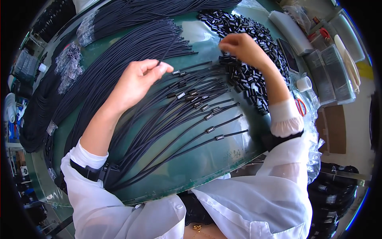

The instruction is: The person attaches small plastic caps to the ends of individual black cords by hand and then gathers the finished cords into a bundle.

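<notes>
My left hand (137, 81) hovers over a fan of black cords (159, 119) on the dark green table (207, 159), its thumb and fingers pinched on the end of one cord. Several of the fanned cords carry a small black sleeve (210, 129) near the tip. A thick bundle of bare black cords (131, 47) lies behind the left hand. My right hand (242, 47) reaches into a heap of small black sleeves (250, 75) at the table's right, fingers curled down among them; whether it holds one is hidden.
More cord bundles in clear wrap (71, 67) lie at the left and far edge. Clear plastic boxes (332, 75), a white cup (304, 83), orange-handled scissors (301, 105) and a dark phone-like slab (289, 53) sit at the right.
</notes>
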`<state>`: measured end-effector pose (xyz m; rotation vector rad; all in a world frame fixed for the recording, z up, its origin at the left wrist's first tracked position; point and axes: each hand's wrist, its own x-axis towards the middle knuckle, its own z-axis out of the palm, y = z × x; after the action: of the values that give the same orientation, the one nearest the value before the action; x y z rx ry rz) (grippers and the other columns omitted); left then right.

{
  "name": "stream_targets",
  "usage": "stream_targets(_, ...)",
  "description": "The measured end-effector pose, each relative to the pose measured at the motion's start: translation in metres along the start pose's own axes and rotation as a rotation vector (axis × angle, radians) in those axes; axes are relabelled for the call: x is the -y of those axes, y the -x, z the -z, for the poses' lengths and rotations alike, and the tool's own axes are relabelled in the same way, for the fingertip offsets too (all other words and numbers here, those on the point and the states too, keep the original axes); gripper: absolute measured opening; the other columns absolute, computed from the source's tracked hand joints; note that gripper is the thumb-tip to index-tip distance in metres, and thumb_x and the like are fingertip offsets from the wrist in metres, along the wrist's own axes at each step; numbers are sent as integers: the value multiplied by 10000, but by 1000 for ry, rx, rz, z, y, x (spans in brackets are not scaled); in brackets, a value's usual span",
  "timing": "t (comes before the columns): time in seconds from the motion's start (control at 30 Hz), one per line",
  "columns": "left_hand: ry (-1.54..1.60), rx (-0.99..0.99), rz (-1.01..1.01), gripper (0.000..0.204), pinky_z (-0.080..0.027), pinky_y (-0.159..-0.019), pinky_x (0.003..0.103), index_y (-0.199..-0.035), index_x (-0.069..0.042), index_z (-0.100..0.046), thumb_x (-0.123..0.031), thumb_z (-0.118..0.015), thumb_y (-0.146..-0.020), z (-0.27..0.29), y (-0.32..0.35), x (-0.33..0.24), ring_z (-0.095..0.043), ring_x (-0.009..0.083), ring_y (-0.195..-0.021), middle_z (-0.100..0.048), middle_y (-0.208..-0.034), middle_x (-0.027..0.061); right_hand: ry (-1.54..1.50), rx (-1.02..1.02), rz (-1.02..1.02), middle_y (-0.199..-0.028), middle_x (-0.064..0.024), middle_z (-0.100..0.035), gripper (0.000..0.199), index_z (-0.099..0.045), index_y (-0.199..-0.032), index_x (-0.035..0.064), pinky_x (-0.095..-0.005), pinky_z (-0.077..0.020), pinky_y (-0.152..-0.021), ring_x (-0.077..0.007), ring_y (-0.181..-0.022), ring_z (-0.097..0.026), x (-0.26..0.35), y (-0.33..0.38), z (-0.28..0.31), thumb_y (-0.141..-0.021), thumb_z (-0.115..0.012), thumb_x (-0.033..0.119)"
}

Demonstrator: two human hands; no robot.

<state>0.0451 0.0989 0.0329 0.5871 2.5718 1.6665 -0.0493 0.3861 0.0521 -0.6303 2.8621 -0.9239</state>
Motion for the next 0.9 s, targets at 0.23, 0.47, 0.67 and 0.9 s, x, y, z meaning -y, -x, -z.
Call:
stream_targets(0.23,482,27,340,271,-272,-434,154,-1022,-14,-638,-243,-531,-924,-6,-4,-32,-361,-2,-517,-462,-617,-57,472,-136,-120,-845,-127,-664,182,-665,-866,48,-320,-493,-704,-244,-747,-638,-16,-55,-23,-778,-660,207)
stream_targets(0.47,419,-100,308,193,-304,-466,162,-938,-11,-636,-191,-581,-892,-5,-3,-26,-388,7,-538,-494,-634,-53,-584,50,64,-803,-37,-622,160,-625,-913,33,-246,-492,-706,-121,-741,-605,22,-12,-15,-853,-622,182)
stream_targets(0.67,297,-111,195,128,-349,-533,175,-844,-14,-624,-140,-610,-867,-13,-2,-23,-419,13,-580,-538,-670,-51,-741,77,117,-813,-9,-588,175,-601,-948,22,-220,-486,-711,-77,-741,-577,42,23,-19,-886,-598,185)
stream_targets(0.9,184,-87,124,84,-387,-591,169,-844,-23,-631,-102,-609,-862,-12,0,-30,-461,18,-618,-564,-701,-47,-797,54,134,-832,-16,-594,161,-603,-957,18,-221,-484,-719,-82,-740,-578,44,31,-16,-886,-597,163)
